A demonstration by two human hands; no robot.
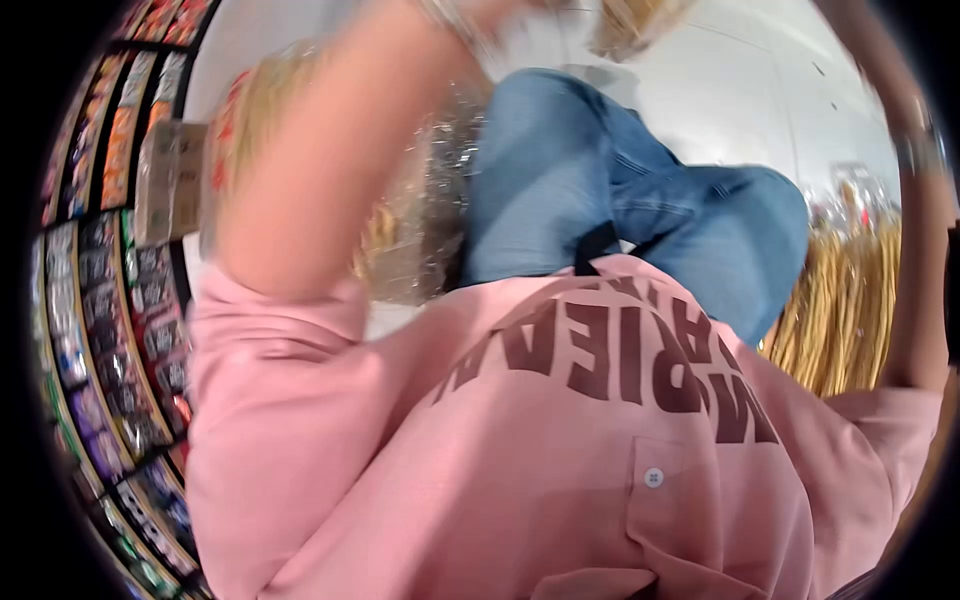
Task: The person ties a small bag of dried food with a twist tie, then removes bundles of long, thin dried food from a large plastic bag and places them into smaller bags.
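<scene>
My left hand (515, 14) is smeared by motion at the top edge, with its fingers mostly cut off. Past it, between my two arms, a plastic-wrapped tan item (640, 25) shows blurred over the pale floor. On the far right my raised right hand (872, 45) is dim and runs out of the frame, so its fingers are hidden. A band (921, 153) circles that wrist. My legs in blue jeans (610, 170) are folded beneath both arms.
Long golden sticks in clear plastic (840, 310) stand by my right knee. A large clear-wrapped bundle (400, 245) lies to my left, beside a cardboard box (172, 185). Shelves of colourful packets (110, 330) line the left side. White floor (745, 95) lies ahead.
</scene>
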